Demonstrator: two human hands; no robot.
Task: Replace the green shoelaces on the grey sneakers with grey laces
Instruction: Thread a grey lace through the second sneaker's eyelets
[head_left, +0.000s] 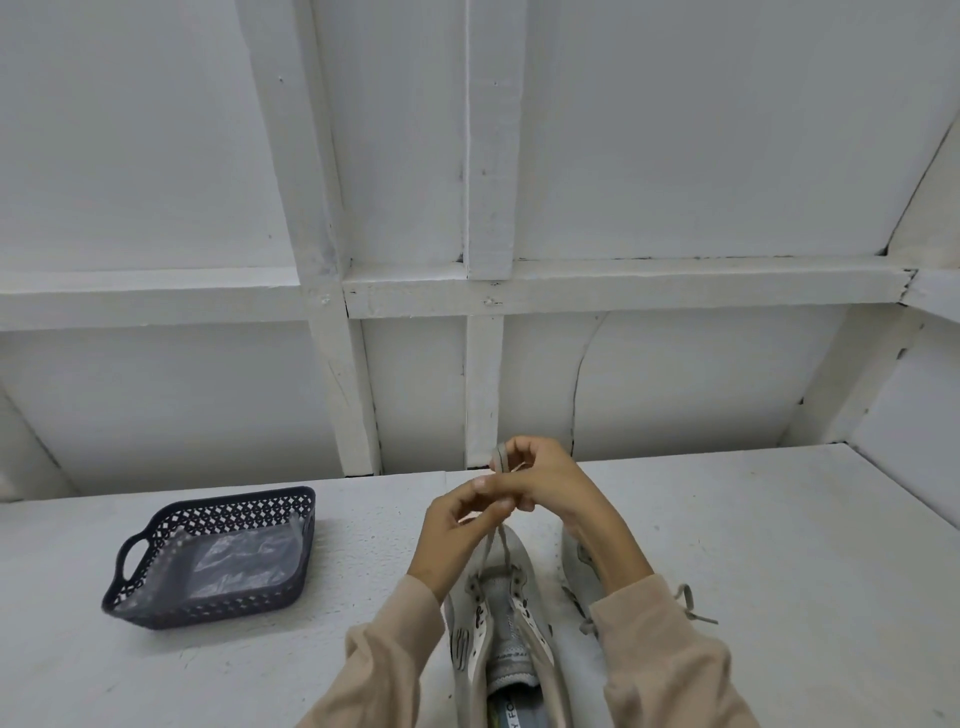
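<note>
A grey sneaker (506, 623) lies on the white table in front of me, toe pointing away, with its tongue and upper eyelets bare. A grey lace (497, 545) rises in two strands from its front eyelets up to my hands. My left hand (457, 530) pinches the strands just above the toe. My right hand (540, 480) holds a loop of the same lace a little higher. A second grey sneaker (579, 564) lies to the right, mostly hidden by my right forearm, with a grey lace end (693, 605) trailing on the table.
A dark perforated plastic basket (208, 556) with clear plastic bags inside stands on the table at the left. A white panelled wall (483, 208) rises behind the table's far edge (675, 452).
</note>
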